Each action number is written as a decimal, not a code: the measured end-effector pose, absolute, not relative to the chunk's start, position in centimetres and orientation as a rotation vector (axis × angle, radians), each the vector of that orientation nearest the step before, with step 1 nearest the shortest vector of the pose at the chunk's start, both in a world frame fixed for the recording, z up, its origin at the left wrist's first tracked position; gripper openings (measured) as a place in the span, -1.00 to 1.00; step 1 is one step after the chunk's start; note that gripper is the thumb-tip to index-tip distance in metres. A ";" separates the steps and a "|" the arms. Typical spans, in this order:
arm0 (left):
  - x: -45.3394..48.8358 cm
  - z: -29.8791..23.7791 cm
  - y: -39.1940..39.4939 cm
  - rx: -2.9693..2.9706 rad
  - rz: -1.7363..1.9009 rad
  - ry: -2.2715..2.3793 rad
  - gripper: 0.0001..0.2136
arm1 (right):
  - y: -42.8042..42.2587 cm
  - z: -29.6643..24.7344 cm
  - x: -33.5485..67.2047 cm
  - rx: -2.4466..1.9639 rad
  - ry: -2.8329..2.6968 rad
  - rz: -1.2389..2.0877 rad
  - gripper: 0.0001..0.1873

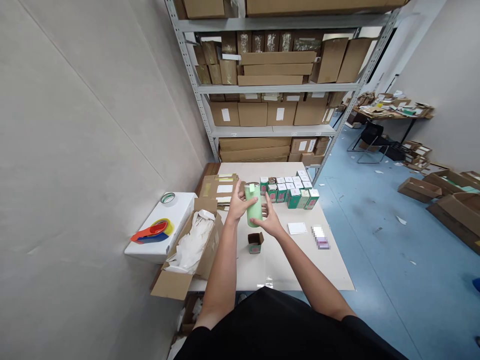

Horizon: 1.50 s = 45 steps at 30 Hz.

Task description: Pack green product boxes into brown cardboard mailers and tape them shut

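Between my two hands is a light green cylindrical bottle [254,207], held above the table, with a small tab or label near its top. My left hand [237,202] wraps its left side, thumb across the front. On the lower right, my right hand [269,220] grips it with thumb and fingers. Below them a small open box [255,244] stands on the table, its brown flap up and its inside dark. Several green-and-white boxes [294,199] stand grouped just beyond my right hand.
White cards [297,228] lie right on the table [300,265]. At left stand a carton of white paper [193,240], flat cardboard [215,187] and a white box [153,250] bearing a tape dispenser [153,231]. A shelf rack [270,131] with cartons rises behind.
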<state>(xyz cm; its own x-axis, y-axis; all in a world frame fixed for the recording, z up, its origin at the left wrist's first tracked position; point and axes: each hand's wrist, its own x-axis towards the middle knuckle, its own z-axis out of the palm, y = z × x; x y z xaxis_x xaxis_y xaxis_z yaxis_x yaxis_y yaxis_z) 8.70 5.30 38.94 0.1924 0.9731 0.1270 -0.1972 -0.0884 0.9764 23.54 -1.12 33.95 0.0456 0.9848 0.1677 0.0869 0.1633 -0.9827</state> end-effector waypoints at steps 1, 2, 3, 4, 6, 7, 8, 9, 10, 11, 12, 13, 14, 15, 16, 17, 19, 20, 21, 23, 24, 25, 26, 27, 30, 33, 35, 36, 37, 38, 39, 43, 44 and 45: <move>8.7 38.8 5.3 1.233 1.216 0.837 0.21 | -1.1 33.9 23.5 -1.147 -1.316 1.022 0.36; 8.6 38.6 5.3 1.240 1.218 0.817 0.21 | -1.0 33.9 23.4 -1.148 -1.318 1.023 0.35; 8.6 38.4 5.3 1.254 1.226 0.816 0.21 | -1.0 33.8 23.4 -1.174 -1.309 1.004 0.34; 8.6 38.3 5.3 1.267 1.240 0.833 0.22 | -1.0 33.8 23.3 -1.219 -1.291 0.968 0.35; 8.6 37.9 5.3 1.276 1.267 0.880 0.24 | -0.9 33.6 23.2 -1.306 -1.255 0.876 0.35; 8.6 37.8 5.4 1.268 1.270 0.890 0.26 | -0.9 33.4 23.1 -1.321 -1.250 0.846 0.35; 8.5 37.7 5.4 1.252 1.265 0.883 0.27 | -0.9 33.3 23.1 -1.312 -1.256 0.838 0.34; 8.4 37.5 5.5 1.234 1.248 0.861 0.29 | -0.9 33.1 23.1 -1.283 -1.274 0.853 0.33; 8.3 37.4 5.5 1.217 1.222 0.830 0.30 | -0.8 32.9 23.2 -1.245 -1.296 0.884 0.31; 8.2 37.3 5.6 1.203 1.200 0.800 0.32 | -0.7 32.7 23.2 -1.212 -1.313 0.916 0.30; 8.1 37.1 5.6 1.193 1.188 0.781 0.33 | -0.7 32.5 23.3 -1.193 -1.317 0.937 0.30; 8.1 37.0 5.6 1.187 1.188 0.781 0.33 | -0.6 32.3 23.3 -1.195 -1.308 0.942 0.30; 8.1 36.9 5.6 1.186 1.195 0.797 0.33 | -0.6 32.2 23.3 -1.211 -1.293 0.935 0.30; 8.1 36.7 5.5 1.189 1.205 0.824 0.33 | -0.5 32.1 23.3 -1.231 -1.276 0.923 0.32; 8.1 36.6 5.5 1.192 1.211 0.850 0.33 | -0.5 32.0 23.3 -1.246 -1.264 0.915 0.33; 8.1 36.6 5.5 1.194 1.211 0.868 0.33 | -0.5 32.0 23.2 -1.247 -1.261 0.916 0.33; 8.2 36.5 5.5 1.198 1.199 0.856 0.32 | -0.4 32.1 23.1 -1.214 -1.283 0.943 0.33; 8.2 36.4 5.4 1.205 1.196 0.839 0.30 | -0.4 32.2 23.1 -1.198 -1.298 0.956 0.32; 8.2 36.4 5.4 1.217 1.198 0.832 0.27 | -0.4 32.2 23.1 -1.197 -1.309 0.958 0.30; 8.1 36.5 5.4 1.272 1.224 0.877 0.18 | -0.3 32.3 23.0 -1.250 -1.314 0.920 0.28; 8.0 36.6 5.4 1.316 1.243 0.932 0.12 | -0.3 32.3 23.0 -1.291 -1.313 0.889 0.27; 8.0 36.7 5.5 1.367 1.260 1.002 0.04 | -0.3 32.2 22.9 -1.328 -1.313 0.857 0.26; 7.9 36.8 5.5 1.421 1.269 1.078 -0.03 | -0.3 32.0 22.8 -1.357 -1.317 0.828 0.25; 7.8 36.9 5.5 1.475 1.259 1.149 -0.10 | -0.3 31.8 22.6 -1.378 -1.326 0.804 0.24; 7.8 37.1 5.5 1.620 1.166 1.284 -0.22 | -0.3 30.8 22.1 -1.438 -1.360 0.725 0.20; 8.0 36.5 5.5 1.699 1.101 1.369 -0.28 | -0.3 29.0 22.2 -1.455 -1.412 0.697 0.19; 8.1 35.3 5.6 1.703 1.069 1.429 -0.30 | -0.1 27.1 22.8 -1.409 -1.463 0.762 0.20; 8.1 34.5 5.6 1.697 1.045 1.453 -0.29 | 0.0 26.0 23.2 -1.383 -1.476 0.814 0.20; 8.0 33.5 5.6 1.687 1.019 1.472 -0.29 | 0.2 24.8 23.7 -1.366 -1.471 0.871 0.18; 7.9 32.5 5.6 1.676 0.990 1.484 -0.29 | 0.3 23.6 24.2 -1.377 -1.431 0.926 0.13; 7.8 31.4 5.6 1.664 0.961 1.493 -0.29 | 0.4 22.3 24.6 -1.419 -1.367 0.977 0.07; 7.3 27.3 5.2 1.609 0.881 1.504 -0.30 | 0.2 17.3 25.8 -1.780 -1.135 1.106 -0.19; 7.2 26.5 5.1 1.597 0.872 1.501 -0.30 | 0.0 16.2 25.9 -1.846 -1.117 1.138 -0.25; 7.1 25.7 5.0 1.589 0.863 1.497 -0.29 | -0.3 15.1 25.8 -1.896 -1.108 1.164 -0.32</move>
